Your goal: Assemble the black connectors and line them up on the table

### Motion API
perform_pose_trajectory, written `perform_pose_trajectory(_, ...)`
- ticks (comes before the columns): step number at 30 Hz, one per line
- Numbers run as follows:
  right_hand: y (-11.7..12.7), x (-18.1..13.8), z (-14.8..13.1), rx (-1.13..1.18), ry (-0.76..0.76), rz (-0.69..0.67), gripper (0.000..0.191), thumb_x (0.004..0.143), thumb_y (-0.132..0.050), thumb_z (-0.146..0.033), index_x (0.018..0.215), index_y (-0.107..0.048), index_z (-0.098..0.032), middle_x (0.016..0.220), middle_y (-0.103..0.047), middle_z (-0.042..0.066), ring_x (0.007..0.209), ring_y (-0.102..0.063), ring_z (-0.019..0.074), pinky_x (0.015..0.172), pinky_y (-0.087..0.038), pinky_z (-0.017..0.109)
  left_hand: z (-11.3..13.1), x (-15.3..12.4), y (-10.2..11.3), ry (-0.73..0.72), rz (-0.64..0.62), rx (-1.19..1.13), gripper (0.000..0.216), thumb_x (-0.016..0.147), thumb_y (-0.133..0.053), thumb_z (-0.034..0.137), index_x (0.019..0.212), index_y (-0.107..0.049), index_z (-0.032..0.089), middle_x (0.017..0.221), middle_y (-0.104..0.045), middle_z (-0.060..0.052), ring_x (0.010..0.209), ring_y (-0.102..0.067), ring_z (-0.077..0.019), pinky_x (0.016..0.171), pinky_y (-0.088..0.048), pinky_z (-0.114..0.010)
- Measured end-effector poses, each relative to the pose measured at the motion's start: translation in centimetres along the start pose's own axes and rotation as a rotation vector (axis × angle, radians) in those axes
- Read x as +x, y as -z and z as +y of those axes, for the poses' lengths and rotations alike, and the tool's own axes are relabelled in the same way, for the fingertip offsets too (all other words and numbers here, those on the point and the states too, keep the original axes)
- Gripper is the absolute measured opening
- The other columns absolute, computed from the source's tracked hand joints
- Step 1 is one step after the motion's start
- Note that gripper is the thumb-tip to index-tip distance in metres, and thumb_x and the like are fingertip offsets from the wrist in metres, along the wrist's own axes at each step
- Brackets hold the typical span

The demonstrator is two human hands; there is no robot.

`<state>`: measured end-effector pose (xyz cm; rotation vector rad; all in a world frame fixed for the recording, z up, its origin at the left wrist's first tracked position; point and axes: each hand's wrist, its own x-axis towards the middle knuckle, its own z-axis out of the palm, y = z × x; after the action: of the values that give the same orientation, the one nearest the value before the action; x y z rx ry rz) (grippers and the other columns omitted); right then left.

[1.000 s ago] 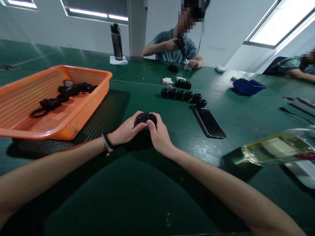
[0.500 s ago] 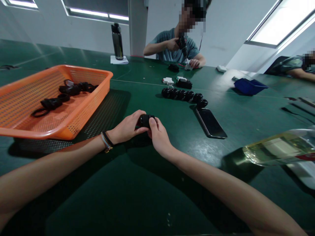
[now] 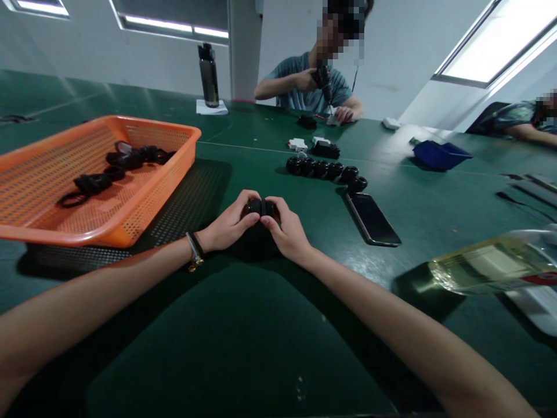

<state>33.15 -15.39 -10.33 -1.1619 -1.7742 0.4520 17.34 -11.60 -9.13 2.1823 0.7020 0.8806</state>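
Between my hands, just over the green table point(image 3: 243, 325), is a small black rounded part point(image 3: 262, 207) with a band around its middle. My left hand point(image 3: 232, 220) grips its left end, thumb in front and fingers behind. My right hand point(image 3: 287, 229) holds the right end in the same way. What exactly the part is, I cannot make out. Beyond my right hand lies a row of similar glossy black round parts point(image 3: 322, 169), ending near a dark smartphone point(image 3: 373, 219).
An orange perforated basket point(image 3: 126, 226) with several black coiled pieces point(image 3: 126, 157) stands at the left. On the right are a clear bottle point(image 3: 491, 264) and a blue bin point(image 3: 441, 155). Across the table, a person holds a power drill point(image 3: 323, 81) near a dark drinking bottle point(image 3: 209, 78).
My right hand has shifted its grip from the front of the black part to its right end. Both hands now hold opposite ends, and the part's middle band shows.
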Motion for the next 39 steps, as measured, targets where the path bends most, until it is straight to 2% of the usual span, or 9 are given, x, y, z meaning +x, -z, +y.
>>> perform_pose_trajectory(4,0.1,-0.1,0.2,-0.059,0.073,0.040,0.048,0.079,-0.035,-0.063,0.101,-0.045,-0.021,0.089,-0.058,0.006,0.072,-0.056,0.0170,0.065,-0.045,0.030,0.1,0.2,-0.2,0.084,-0.087,-0.158,0.049,0.080,-0.034,0.063,0.091,-0.040,0.016,0.069,-0.043,0.002,0.060,-0.041,-0.0112,0.058,-0.036,-0.024)
perform_pose_trajectory(8,0.2,-0.2,0.1,-0.075,0.097,0.038,0.047,0.081,-0.033,-0.062,0.103,-0.044,-0.021,0.090,-0.058,0.007,0.072,-0.056,0.0176,0.066,-0.046,0.032,0.3,0.2,-0.3,0.085,-0.114,-0.178,0.050,0.078,-0.033,0.067,0.074,-0.039,0.017,0.062,-0.043,0.003,0.057,-0.040,-0.0105,0.057,-0.034,-0.024)
perform_pose_trajectory(11,0.3,-0.3,0.0,-0.082,0.120,0.047,0.047,0.082,-0.032,-0.061,0.102,-0.043,-0.021,0.091,-0.057,0.008,0.074,-0.056,0.0179,0.067,-0.046,0.032,0.5,0.0,-0.5,0.076,-0.097,-0.195,0.051,0.076,-0.034,0.068,0.075,-0.039,0.017,0.062,-0.043,0.003,0.057,-0.040,-0.0103,0.057,-0.035,-0.023)
perform_pose_trajectory(15,0.1,-0.7,-0.5,-0.060,0.135,0.074,0.049,0.082,-0.029,-0.062,0.103,-0.042,-0.020,0.093,-0.057,0.009,0.076,-0.056,0.0182,0.068,-0.047,0.032,1.2,-0.3,-0.8,0.075,-0.059,-0.231,0.052,0.076,-0.038,0.066,0.088,-0.041,0.015,0.066,-0.043,0.003,0.057,-0.041,-0.0104,0.057,-0.037,-0.023)
perform_pose_trajectory(22,-0.5,-1.2,-1.8,0.051,0.015,0.119,0.048,0.082,-0.031,-0.061,0.104,-0.040,-0.020,0.091,-0.058,0.008,0.077,-0.058,0.0182,0.068,-0.047,0.032,2.0,-0.5,-0.7,0.001,0.053,-0.121,0.055,0.078,-0.035,0.066,0.094,-0.044,0.014,0.083,-0.048,-0.003,0.075,-0.046,-0.0158,0.070,-0.040,-0.027)
perform_pose_trajectory(29,-1.0,-1.5,-2.5,0.218,-0.157,0.125,0.045,0.082,-0.034,-0.059,0.100,-0.044,-0.019,0.084,-0.058,0.005,0.074,-0.056,0.0162,0.066,-0.045,0.030,1.4,-0.3,-0.1,-0.064,0.033,0.047,0.060,0.076,-0.032,0.070,0.095,-0.045,0.014,0.085,-0.049,-0.004,0.074,-0.047,-0.0158,0.069,-0.041,-0.027)
perform_pose_trajectory(34,-1.5,-1.7,-2.6,0.373,-0.289,0.088,0.040,0.083,-0.037,-0.055,0.101,-0.046,-0.020,0.089,-0.057,0.005,0.078,-0.054,0.0154,0.068,-0.043,0.030,1.0,-0.2,0.4,-0.089,0.008,0.193,0.059,0.077,-0.032,0.068,0.095,-0.045,0.013,0.085,-0.049,-0.004,0.070,-0.046,-0.0154,0.064,-0.041,-0.027)
perform_pose_trajectory(39,-1.7,-1.6,-2.2,0.414,-0.326,0.079,0.038,0.083,-0.038,-0.054,0.101,-0.047,-0.020,0.089,-0.057,0.004,0.075,-0.054,0.0136,0.064,-0.043,0.026,0.3,0.1,0.6,-0.100,-0.027,0.262,0.055,0.078,-0.037,0.064,0.098,-0.045,0.014,0.091,-0.049,-0.006,0.077,-0.048,-0.0175,0.070,-0.042,-0.030)
